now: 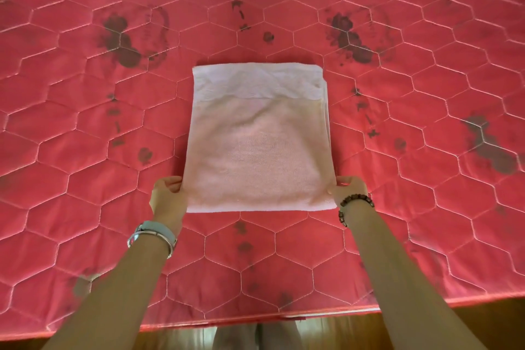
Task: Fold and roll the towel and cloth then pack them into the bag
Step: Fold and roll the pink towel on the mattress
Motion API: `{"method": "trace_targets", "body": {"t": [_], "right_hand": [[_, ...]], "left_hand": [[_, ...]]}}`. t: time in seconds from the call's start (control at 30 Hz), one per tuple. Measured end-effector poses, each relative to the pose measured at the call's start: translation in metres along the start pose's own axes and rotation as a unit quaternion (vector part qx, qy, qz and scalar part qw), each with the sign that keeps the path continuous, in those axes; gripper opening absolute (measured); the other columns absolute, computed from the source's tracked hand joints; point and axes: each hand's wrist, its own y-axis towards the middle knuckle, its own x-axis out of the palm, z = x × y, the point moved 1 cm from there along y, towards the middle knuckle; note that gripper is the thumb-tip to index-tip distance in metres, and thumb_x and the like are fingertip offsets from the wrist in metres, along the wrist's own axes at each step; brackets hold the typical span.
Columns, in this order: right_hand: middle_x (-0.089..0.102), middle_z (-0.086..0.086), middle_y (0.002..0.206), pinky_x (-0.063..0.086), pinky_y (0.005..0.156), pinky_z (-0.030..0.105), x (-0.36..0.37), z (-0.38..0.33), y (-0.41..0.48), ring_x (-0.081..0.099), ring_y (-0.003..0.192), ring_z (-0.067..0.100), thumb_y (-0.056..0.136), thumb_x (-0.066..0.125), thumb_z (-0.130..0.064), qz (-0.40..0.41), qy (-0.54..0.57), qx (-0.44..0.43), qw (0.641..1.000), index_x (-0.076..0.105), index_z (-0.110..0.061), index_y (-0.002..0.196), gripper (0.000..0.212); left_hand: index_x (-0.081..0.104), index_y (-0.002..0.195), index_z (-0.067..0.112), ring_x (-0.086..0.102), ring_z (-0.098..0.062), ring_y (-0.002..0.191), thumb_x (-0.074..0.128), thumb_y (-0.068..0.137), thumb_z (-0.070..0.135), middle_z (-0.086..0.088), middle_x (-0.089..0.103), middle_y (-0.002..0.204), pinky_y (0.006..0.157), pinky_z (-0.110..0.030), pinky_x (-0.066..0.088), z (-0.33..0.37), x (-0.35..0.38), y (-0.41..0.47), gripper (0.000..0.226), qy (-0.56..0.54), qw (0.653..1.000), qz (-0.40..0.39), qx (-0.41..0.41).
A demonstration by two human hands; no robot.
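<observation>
- Pink terry towel (257,148) is lying flat in the middle of the red quilted mattress (85,122), folded into a rough rectangle with a paler band across the far end.
- Left hand (167,196) has the near left corner pinched, thumb on top and fingers curled under the edge.
- Right hand (350,189) does the same on the near right corner, closed on the fabric.
- Stacked layers show along the towel's right edge, so it's folded over more than once.
- Left wrist has a watch (154,231) plus a metal bangle, right wrist a beaded bracelet (356,199).
- Mattress has hexagon stitching and dark flower prints all over; its near edge sits just above a wooden floor (483,321).
</observation>
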Motion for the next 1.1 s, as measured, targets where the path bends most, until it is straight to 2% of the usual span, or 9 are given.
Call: {"method": "trace_targets", "body": {"t": [0.27, 0.4, 0.47, 0.57, 0.73, 0.8, 0.87, 1.0, 1.1], "right_hand": [[0.063, 0.019, 0.122, 0.045, 0.094, 0.040, -0.007, 0.049, -0.023, 0.057, 0.116, 0.035, 0.088, 0.059, 0.000, 0.003, -0.005, 0.052, 0.999, 0.064, 0.000, 0.115, 0.028], [0.062, 0.017, 0.123, 0.045, 0.092, 0.037, -0.007, 0.065, -0.028, 0.056, 0.108, 0.030, 0.087, 0.059, 0.002, -0.016, -0.012, 0.055, 0.998, 0.060, -0.001, 0.118, 0.031], [0.061, 0.013, 0.124, 0.045, 0.084, 0.032, -0.005, 0.060, -0.025, 0.053, 0.098, 0.024, 0.086, 0.062, 0.001, -0.033, -0.012, 0.031, 0.999, 0.056, -0.004, 0.123, 0.038], [0.061, 0.009, 0.122, 0.042, 0.075, 0.026, -0.004, 0.039, -0.013, 0.053, 0.096, 0.020, 0.085, 0.067, -0.006, -0.034, 0.002, -0.015, 0.999, 0.054, -0.007, 0.127, 0.044], [0.056, 0.005, 0.124, 0.049, 0.076, 0.031, 0.004, -0.010, 0.017, 0.057, 0.099, 0.022, 0.088, 0.066, -0.014, -0.035, 0.003, -0.096, 0.995, 0.047, -0.011, 0.130, 0.046], [0.055, 0.004, 0.123, 0.048, 0.072, 0.028, 0.007, -0.028, 0.029, 0.054, 0.099, 0.020, 0.089, 0.065, -0.015, -0.019, 0.006, -0.132, 0.991, 0.049, -0.012, 0.127, 0.041], [0.058, 0.005, 0.123, 0.047, 0.076, 0.030, 0.010, -0.044, 0.041, 0.054, 0.095, 0.019, 0.089, 0.064, -0.014, -0.002, 0.010, -0.153, 0.988, 0.052, -0.012, 0.125, 0.037], [0.062, 0.006, 0.123, 0.044, 0.079, 0.028, 0.015, -0.074, 0.063, 0.053, 0.093, 0.015, 0.091, 0.060, -0.015, 0.026, 0.018, -0.177, 0.984, 0.057, -0.012, 0.124, 0.033], [0.064, 0.004, 0.120, 0.041, 0.082, 0.026, 0.019, -0.092, 0.077, 0.052, 0.096, 0.012, 0.092, 0.059, -0.016, 0.034, 0.028, -0.201, 0.979, 0.061, -0.010, 0.123, 0.032]], "left_hand": [[0.052, 0.127, 0.003, 0.052, -0.026, 0.095, 0.051, 0.090, -0.006, -0.010, 0.058, 0.105, 0.080, -0.035, 0.041, -0.041, -0.010, -0.027, 0.039, 0.064, 0.997, -0.023, -0.040], [0.052, 0.128, 0.007, 0.056, -0.027, 0.098, 0.064, 0.090, 0.012, -0.005, 0.060, 0.101, 0.080, -0.035, 0.043, -0.050, -0.010, -0.036, 0.040, 0.055, 0.997, -0.036, -0.039], [0.053, 0.129, 0.008, 0.056, -0.023, 0.097, 0.067, 0.089, 0.016, -0.003, 0.063, 0.102, 0.081, -0.033, 0.043, -0.044, -0.007, -0.034, 0.044, 0.033, 0.999, -0.033, -0.021], [0.054, 0.132, 0.009, 0.059, -0.021, 0.099, 0.064, 0.090, 0.011, 0.001, 0.064, 0.102, 0.080, -0.029, 0.045, -0.019, 0.002, -0.024, 0.043, -0.017, 0.999, -0.033, 0.005], [0.050, 0.134, 0.007, 0.059, -0.015, 0.098, 0.064, 0.090, 0.006, 0.003, 0.060, 0.105, 0.077, -0.021, 0.045, 0.028, 0.023, 0.005, 0.046, -0.098, 0.994, -0.041, 0.038], [0.051, 0.133, 0.008, 0.058, -0.012, 0.094, 0.065, 0.090, 0.009, -0.001, 0.063, 0.114, 0.070, -0.016, 0.044, 0.042, 0.032, 0.022, 0.045, -0.115, 0.991, -0.036, 0.052], [0.054, 0.133, 0.009, 0.058, -0.014, 0.098, 0.066, 0.090, 0.015, -0.005, 0.063, 0.123, 0.066, -0.014, 0.044, 0.055, 0.039, 0.036, 0.044, -0.117, 0.991, -0.027, 0.060], [0.057, 0.131, 0.008, 0.056, -0.012, 0.092, 0.060, 0.094, 0.013, 0.000, 0.061, 0.111, 0.059, -0.012, 0.043, 0.081, 0.051, 0.057, 0.038, -0.121, 0.990, -0.013, 0.078], [0.062, 0.125, 0.006, 0.056, -0.006, 0.079, 0.061, 0.094, 0.011, 0.004, 0.062, 0.096, 0.060, -0.010, 0.044, 0.095, 0.057, 0.072, 0.032, -0.124, 0.988, 0.000, 0.094]]}}
